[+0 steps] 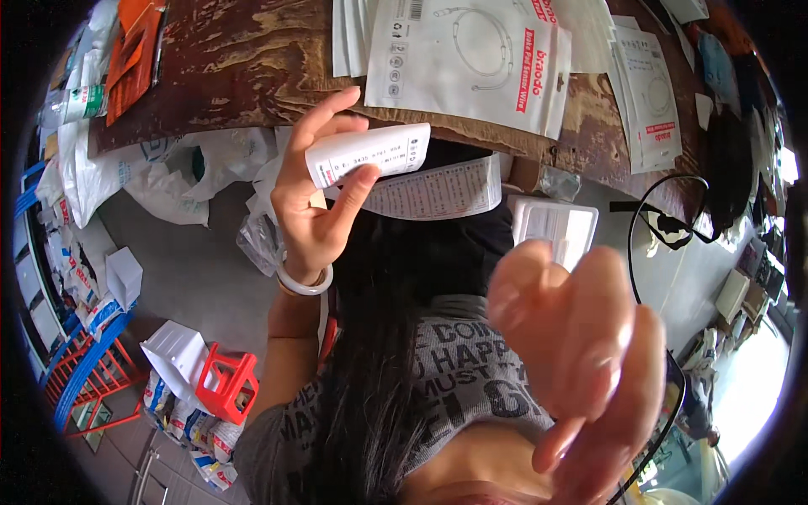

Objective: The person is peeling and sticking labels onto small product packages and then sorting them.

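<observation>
My left hand (316, 202) is raised just off the table's near edge. Its thumb presses the front of a white printed label (370, 153), with fingers behind it; whether this is one folded piece or a small stack, I cannot tell. Below it, over my dark lap, a curved white sheet with rows of small print (438, 192) is partly covered by the hand and label. Large and close in the lower right is my right hand (581, 345), its fingers bent and smeared by motion. Nothing held shows there, though its grip is unclear.
The worn brown wooden table (244, 63) carries white printed pouches (467, 59) and more pouches (652, 101) at right. An orange tray (135, 63) lies far left. Beyond my right hand are a white box (555, 225) and black cable (633, 252). A red stool (227, 383) stands lower left.
</observation>
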Motion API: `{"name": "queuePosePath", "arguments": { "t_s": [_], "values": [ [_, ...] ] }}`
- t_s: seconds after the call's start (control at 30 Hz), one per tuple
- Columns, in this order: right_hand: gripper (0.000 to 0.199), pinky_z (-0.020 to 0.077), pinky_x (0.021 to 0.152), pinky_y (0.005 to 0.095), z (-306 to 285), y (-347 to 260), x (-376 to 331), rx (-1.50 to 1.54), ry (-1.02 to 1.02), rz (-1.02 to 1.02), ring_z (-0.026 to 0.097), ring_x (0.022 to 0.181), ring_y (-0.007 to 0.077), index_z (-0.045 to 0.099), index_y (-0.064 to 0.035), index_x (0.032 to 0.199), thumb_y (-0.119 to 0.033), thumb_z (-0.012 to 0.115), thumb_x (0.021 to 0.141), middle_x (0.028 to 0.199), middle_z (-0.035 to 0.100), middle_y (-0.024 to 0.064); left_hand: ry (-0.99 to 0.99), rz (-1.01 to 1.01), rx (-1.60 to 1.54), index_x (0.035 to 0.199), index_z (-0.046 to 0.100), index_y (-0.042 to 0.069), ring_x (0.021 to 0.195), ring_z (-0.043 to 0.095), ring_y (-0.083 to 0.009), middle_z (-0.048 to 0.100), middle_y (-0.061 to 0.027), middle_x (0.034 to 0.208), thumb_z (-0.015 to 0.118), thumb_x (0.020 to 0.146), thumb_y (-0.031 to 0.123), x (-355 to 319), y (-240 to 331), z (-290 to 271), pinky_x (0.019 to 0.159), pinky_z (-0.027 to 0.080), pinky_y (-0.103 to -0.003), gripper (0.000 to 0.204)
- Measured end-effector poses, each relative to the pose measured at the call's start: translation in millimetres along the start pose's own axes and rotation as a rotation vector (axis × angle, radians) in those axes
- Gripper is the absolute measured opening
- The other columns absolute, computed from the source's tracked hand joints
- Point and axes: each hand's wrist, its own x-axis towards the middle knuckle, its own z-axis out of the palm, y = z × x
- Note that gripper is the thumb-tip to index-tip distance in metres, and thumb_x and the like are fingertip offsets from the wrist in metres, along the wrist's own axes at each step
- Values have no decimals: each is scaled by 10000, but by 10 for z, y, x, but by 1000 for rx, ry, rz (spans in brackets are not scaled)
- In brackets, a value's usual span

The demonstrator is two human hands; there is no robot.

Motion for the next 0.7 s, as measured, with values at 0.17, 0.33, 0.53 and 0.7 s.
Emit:
{"name": "queuePosePath", "arguments": {
  "t_s": [0.17,0.33,0.53,0.7],
  "values": [
    [154,414,934,396,251,-103,-140,146,230,78,550,1123,237,666,-160,816,-214,753,931,1098,639,-13,2,-34,-91,1128,737,-27,1071,680,-246,600,-242,1415,825,853,70,81,7,76,974,534,-396,304],
    [84,395,1066,414,250,256,-83,491,130,-239,547,1256,265,736,-190,849,-168,773,921,1160,705,29,7,-34,-3,1076,768,-10,1072,679,-212,663,-182,1369,859,812,65,70,30,87,939,526,-373,289],
    [49,416,1047,425,-88,387,-63,289,-186,-326,570,1219,270,745,-173,907,-127,756,920,1140,710,49,-79,-32,78,1012,799,28,1024,714,-215,789,-91,1129,822,831,26,146,59,100,1002,476,-398,182],
    [170,545,809,367,-526,897,667,-761,-490,-403,688,950,261,700,-44,941,-71,804,809,993,718,51,-140,-18,154,1005,793,21,1004,727,-238,794,-87,1055,814,830,16,21,58,-29,971,524,-413,176]
  ]
}}
